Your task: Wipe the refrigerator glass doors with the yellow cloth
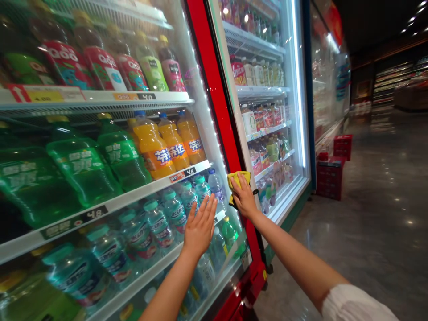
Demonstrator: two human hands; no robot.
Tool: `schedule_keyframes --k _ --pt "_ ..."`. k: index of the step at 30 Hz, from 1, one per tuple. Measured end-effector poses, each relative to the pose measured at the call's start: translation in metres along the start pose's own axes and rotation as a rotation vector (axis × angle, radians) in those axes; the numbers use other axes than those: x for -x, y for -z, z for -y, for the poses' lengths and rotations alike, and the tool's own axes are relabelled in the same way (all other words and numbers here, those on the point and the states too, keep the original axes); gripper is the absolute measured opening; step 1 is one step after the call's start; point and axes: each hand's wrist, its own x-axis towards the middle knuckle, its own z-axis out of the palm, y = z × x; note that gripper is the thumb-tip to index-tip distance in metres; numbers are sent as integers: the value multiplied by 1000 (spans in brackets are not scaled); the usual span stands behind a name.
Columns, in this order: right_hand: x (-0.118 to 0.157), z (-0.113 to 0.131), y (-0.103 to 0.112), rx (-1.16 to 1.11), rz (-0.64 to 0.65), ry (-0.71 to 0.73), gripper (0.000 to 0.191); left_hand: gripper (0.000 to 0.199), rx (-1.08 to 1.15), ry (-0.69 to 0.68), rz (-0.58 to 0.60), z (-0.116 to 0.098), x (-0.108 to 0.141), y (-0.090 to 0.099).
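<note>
My right hand (244,194) presses a yellow cloth (239,179) with dark edging against the red frame (225,107) of a glass-fronted drinks fridge. Its fingers lie bent over the cloth, near the glass edge. To the left, my left hand (200,227) is flat with fingers stretched out, at the glass door (214,147); it holds nothing. Whether the palm fully touches the glass I cannot tell. Behind the glass near this hand stand small teal-capped bottles (175,211) and a purple-labelled bottle (216,187).
Shelves inside hold green soda bottles (122,156), orange soda bottles (152,142) and red-labelled juice bottles (100,60). A second lit fridge (264,89) stands to the right. Red boxes (329,178) sit on the shiny floor (374,214) beyond it.
</note>
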Motion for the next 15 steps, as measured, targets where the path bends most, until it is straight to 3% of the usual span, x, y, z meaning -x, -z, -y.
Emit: schedule_keyframes --k 4,10,15 --pt "-38 9 13 6 -13 -9 73 78 -9 23 3 -2 -1 0" --pt "-22 16 15 52 -10 -22 73 78 -13 33 9 -1 -5 3" --pt "-38 21 22 115 -4 -82 68 80 13 39 26 3 -19 11"
